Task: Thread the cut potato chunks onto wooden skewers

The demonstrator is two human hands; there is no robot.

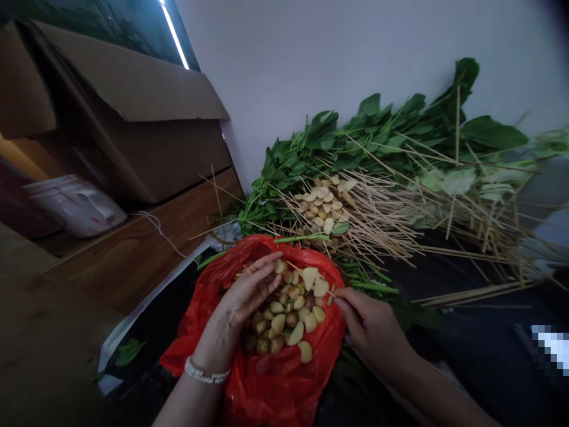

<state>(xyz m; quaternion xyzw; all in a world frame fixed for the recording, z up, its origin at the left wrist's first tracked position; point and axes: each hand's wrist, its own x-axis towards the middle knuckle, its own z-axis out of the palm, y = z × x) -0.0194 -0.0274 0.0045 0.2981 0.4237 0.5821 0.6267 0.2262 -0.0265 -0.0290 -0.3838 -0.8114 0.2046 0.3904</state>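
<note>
My right hand pinches the end of a thin wooden skewer at the right rim of a red plastic bag. Two pale potato slices are threaded on it, with a bit of green stem near my fingertips. Its tip points toward my left hand, which is over the bag with a small potato piece at its fingertips. Beneath both hands, the open bag holds many potato pieces, some with brown skin. A beaded bracelet circles my left wrist.
Behind the bag lie finished-looking potato skewers in a pile, their sticks fanning right. Leafy green stalks line the white wall. Pale leafy skewers lie right. A cardboard box and white tub stand left.
</note>
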